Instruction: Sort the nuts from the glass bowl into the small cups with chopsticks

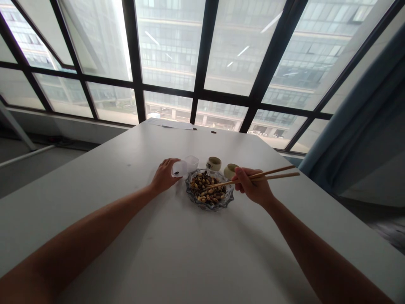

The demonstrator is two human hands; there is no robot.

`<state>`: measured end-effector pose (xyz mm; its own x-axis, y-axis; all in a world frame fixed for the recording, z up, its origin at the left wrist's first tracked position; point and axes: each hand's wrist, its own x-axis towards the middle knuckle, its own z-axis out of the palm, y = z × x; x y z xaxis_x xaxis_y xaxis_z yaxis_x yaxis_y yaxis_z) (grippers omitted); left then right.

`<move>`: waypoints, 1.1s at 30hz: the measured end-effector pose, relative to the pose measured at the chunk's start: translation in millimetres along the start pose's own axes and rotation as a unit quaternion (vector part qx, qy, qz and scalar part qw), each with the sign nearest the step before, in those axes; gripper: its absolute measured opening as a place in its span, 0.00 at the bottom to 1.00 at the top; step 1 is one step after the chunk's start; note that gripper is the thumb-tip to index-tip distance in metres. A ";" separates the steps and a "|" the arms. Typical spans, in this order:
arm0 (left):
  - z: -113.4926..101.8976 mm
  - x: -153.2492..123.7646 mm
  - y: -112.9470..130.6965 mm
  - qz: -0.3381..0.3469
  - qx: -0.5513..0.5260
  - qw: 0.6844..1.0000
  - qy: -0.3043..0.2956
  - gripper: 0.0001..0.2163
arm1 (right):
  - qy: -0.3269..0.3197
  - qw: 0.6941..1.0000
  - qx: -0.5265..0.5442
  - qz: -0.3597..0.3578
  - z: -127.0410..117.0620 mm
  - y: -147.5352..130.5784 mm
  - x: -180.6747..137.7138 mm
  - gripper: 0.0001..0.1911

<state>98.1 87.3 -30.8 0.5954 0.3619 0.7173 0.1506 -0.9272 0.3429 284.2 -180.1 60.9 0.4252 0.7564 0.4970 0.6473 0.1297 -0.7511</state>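
My right hand [253, 185] grips a pair of wooden chopsticks [275, 172], whose tips reach into a clear glass bowl [228, 202] with a wavy rim. Mixed nuts and dark seeds [207, 188] fill the bowl. My left hand [165, 174] is closed around a small clear plastic cup [179, 168], tilted beside the bowl's left rim, with a dark piece inside. Behind that cup stands another clear plastic cup [192, 163]. Two pale green cups [214, 163] sit just behind the bowl; the right one [230, 170] is partly hidden by my right hand.
Everything stands on a white table [133, 253]. Sheets of paper [171, 123] lie at its far edge, near two dark round spots. Beyond are large black-framed windows [199, 80], with a blue curtain [351, 114] at right.
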 end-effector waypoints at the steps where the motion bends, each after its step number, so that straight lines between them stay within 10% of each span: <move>1: 0.0 0.2 -0.4 0.002 -0.003 1.000 0.002 0.26 | -0.010 1.000 0.006 0.008 0.6 -1.0 -0.1 0.29; 10: -0.9 0.6 1.4 0.005 -0.016 1.000 0.014 0.26 | -0.096 0.994 0.024 0.041 11.7 -3.0 -1.6 0.29; 33: -5.1 1.1 11.5 0.003 -0.072 0.996 0.045 0.28 | -0.084 0.995 -0.034 -0.037 8.1 3.5 -2.2 0.26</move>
<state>96.5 77.5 -23.0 0.5224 0.3694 0.7686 0.0294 -0.9086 0.4167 280.5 -176.1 53.6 0.2666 0.8440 0.4654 0.7163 0.1496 -0.6816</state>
